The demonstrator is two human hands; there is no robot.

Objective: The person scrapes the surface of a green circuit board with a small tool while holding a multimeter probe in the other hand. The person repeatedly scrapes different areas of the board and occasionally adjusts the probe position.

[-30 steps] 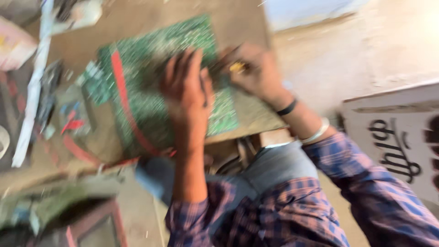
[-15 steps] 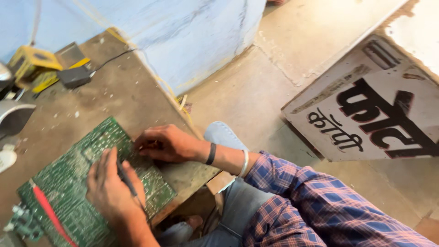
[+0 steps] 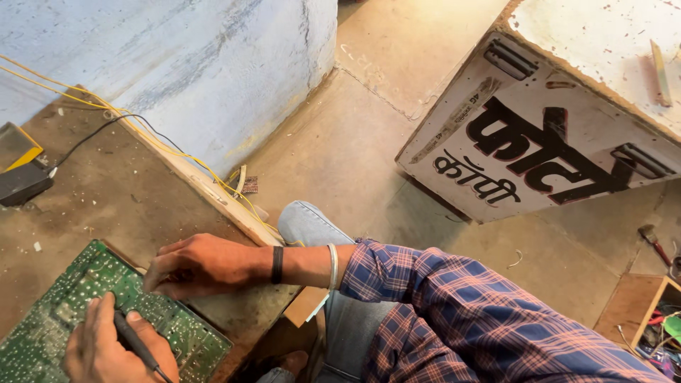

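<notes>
Soft, warm daylight, sharp frame all round

The scene is lit evenly and brightly, with the strongest light falling on the white painted box (image 3: 567, 120) at upper right. Only faint, soft shadows are cast under the right hand (image 3: 202, 266) onto the tabletop (image 3: 106, 198). No glare or motion blur is seen; edges are bent slightly by the wide lens.

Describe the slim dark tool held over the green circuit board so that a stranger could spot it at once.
Start at the worn brown wooden workbench in the lower left, where a green circuit board lies by its front edge. The left hand at the bottom rests on that board, gripping a thin black pen-like rod. It is the only dark stick there; the right hand beside it presses the board with bare fingers.
</notes>
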